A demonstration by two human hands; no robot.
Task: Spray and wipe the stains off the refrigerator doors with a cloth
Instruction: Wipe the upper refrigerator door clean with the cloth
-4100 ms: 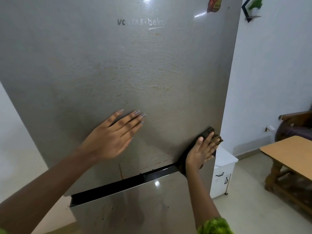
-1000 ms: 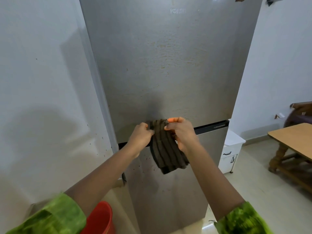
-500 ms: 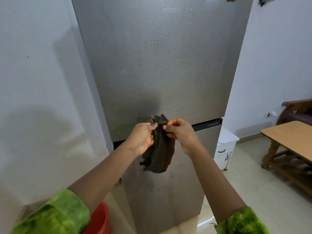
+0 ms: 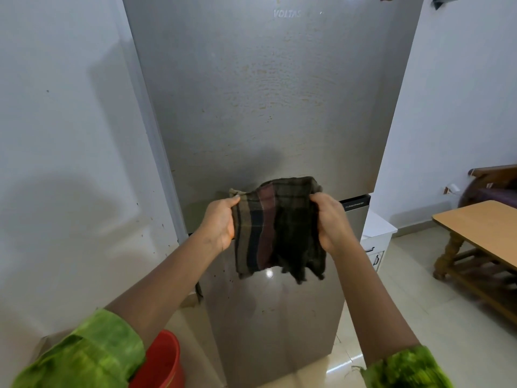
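Note:
A tall grey refrigerator fills the middle of the view. Its upper door [image 4: 268, 102] carries faint yellowish streaks and droplets. The lower door [image 4: 274, 317] shows a few dark specks. A dark checked cloth [image 4: 279, 228] hangs spread out in front of the gap between the doors. My left hand [image 4: 219, 225] grips its left edge and my right hand [image 4: 331, 222] grips its right edge. The cloth is held clear of the door surface. No spray bottle is in view.
A white wall [image 4: 70, 135] stands close on the left. A red bucket [image 4: 161, 359] sits on the floor at lower left. A small white cabinet [image 4: 376, 236] is beside the fridge on the right, then a wooden table [image 4: 481, 228] and a chair [image 4: 492, 183].
The cloth was bunched between both hands and is now pulled open flat between them. Earlier my right hand wiped the upper door with it while my left palm lay on the door.

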